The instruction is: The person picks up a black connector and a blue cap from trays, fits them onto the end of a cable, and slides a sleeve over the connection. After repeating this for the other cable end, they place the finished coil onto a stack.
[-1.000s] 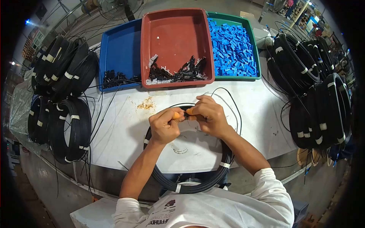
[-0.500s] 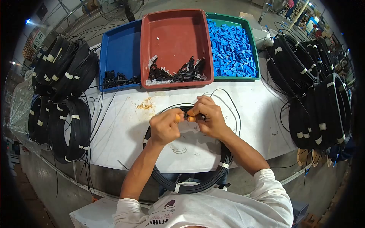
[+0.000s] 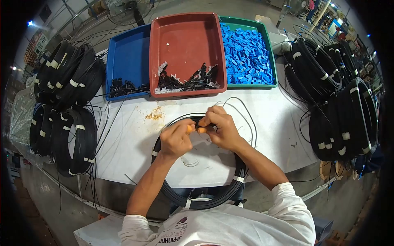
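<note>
A large coil of black cable [image 3: 205, 202], bound with white tape, lies partly on the table and partly over its near edge, against the white shirt. Over the coil's far side, my left hand [image 3: 176, 138] and my right hand [image 3: 222, 128] meet fingertip to fingertip, both closed in a pinch. Orange covers show on some fingertips. A small black part [image 3: 197, 124] sits between the fingers, mostly hidden, at my right fingertips. Whatever my left fingers pinch is hidden. A loose loop of thin black cable [image 3: 250, 119] curves out beyond my right hand.
Across the back stand a blue tray [image 3: 128, 41] with black pieces, a red tray [image 3: 186, 37] with black and clear pieces, and a green tray [image 3: 246, 86] full of blue pieces. Taped cable coils [image 3: 76, 158] crowd the left; more coils [image 3: 342, 123] stand right.
The fingertips have shifted slightly against each other around the small black part, and less of it shows. The whole view has moved a little; the coil and trays otherwise look the same.
</note>
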Motion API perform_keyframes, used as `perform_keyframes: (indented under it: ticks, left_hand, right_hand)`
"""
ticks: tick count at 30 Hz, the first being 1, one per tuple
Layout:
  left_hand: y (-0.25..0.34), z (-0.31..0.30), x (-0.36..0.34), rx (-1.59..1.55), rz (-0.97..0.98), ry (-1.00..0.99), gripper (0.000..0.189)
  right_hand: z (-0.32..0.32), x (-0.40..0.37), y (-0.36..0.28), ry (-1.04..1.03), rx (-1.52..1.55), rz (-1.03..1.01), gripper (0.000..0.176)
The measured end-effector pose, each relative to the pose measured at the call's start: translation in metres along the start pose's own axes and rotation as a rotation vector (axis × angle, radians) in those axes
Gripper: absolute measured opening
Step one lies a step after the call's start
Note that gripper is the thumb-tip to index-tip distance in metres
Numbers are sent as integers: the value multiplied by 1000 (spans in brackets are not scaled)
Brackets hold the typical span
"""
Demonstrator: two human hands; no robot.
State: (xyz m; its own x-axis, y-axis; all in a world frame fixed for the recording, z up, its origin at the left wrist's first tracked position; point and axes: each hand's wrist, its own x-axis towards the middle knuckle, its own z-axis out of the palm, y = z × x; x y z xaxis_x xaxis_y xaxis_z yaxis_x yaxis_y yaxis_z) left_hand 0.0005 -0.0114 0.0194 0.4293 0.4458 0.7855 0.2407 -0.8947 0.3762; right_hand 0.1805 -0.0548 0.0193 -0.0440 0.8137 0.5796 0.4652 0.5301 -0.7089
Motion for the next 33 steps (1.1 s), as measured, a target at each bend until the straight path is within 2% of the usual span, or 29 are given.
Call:
perform_keyframes:
  ticks: [1, 2, 3, 4, 5, 6, 8, 9, 10, 12, 13, 15, 16, 17, 18, 20, 21, 22, 23, 24, 26, 27, 28, 30, 31, 32, 33]
  left_hand:
    - [1, 1, -2, -75, -230, -2, 12]
    - [-4, 5, -6, -71, -228, 4, 12]
    - [-8, 9, -9, -357, -522, -3, 13]
    - [-11, 12, -11, -648, -810, -9, 13]
    - [-14, 16, -15, -762, -925, 25, 13]
    - [-10, 13, -11, -761, -919, 27, 13]
    - [-4, 8, -6, -139, -326, -18, 13]
    - [-2, 4, -2, -39, -98, 2, 15]
    - [-4, 4, -2, -40, -100, 1, 15]
    - [-9, 5, -1, -2, 113, -36, 16]
    - [-9, 5, -2, 0, 111, -32, 16]
    - [-8, 6, -5, -60, -147, -43, 15]
    - [-8, 9, -7, -58, -148, -43, 15]
    - [-10, 13, -9, -271, -404, -23, 15]
    - [-9, 15, -8, -484, -660, 0, 15]
    - [-10, 13, -6, -439, -643, -47, 15]
    - [-11, 13, -6, -293, -391, -38, 15]
    - [-13, 13, -4, -148, -136, -26, 15]
    - [-13, 12, -3, -88, -56, -21, 13]
    - [-13, 10, -2, -89, -57, -21, 13]
    - [-13, 5, -1, -10, 147, -78, 9]
    - [-12, 5, -1, -10, 145, -78, 9]
    - [-11, 5, -2, -26, 70, -54, 10]
    - [-10, 5, -4, -39, -12, -31, 12]
    - [-9, 5, -3, -148, -195, -14, 14]
    - [-9, 6, -3, -257, -375, 3, 16]
    - [-10, 7, -3, -417, -528, -48, 17]
  right_hand:
    - [0, 1, 1, -2, 2, -4, 21]
    - [-1, 3, 3, -4, -197, -162, 20]
    - [-2, 4, 4, -4, -396, -320, 18]
    - [-1, 4, 4, -5, -396, -328, 18]
    - [0, 2, 3, 2, -457, -385, 24]
    - [0, 2, 2, 12, -518, -439, 31]
    - [-2, 2, 4, -2, -475, -384, 28]
    - [-4, 0, 9, -47, -277, -152, 26]
    - [-5, -3, 13, -94, -76, 81, 25]
    - [-7, -1, 14, -136, 11, 131, 22]
    - [-8, 1, 8, -117, -40, 81, 21]
    - [-6, 3, 5, -100, -87, 33, 20]
    - [-5, 3, 6, -51, -195, -83, 21]
    - [-4, 4, 7, 0, -302, -197, 21]
    - [-4, 5, 7, 2, -301, -195, 21]
    - [-4, 5, 7, 42, -492, -372, 22]
    - [-4, 3, 9, 40, -491, -366, 22]
    - [-4, 1, 12, 18, -379, -268, 21]
    - [-5, 0, 14, -4, -267, -172, 20]
    - [-8, 0, 13, -6, -266, -171, 20]
    - [-13, 1, 7, -172, 196, 419, 19]
    - [-6, 0, 7, -130, 366, 425, 17]
    - [-4, 0, 7, -134, 366, 426, 17]
    - [-2, 1, 1, 18, -133, -12, 18]
    - [-4, 4, 0, 24, -298, -122, 20]
    - [-4, 3, 2, 22, -299, -124, 20]
    - [-5, 3, 3, -13, -399, -239, 22]
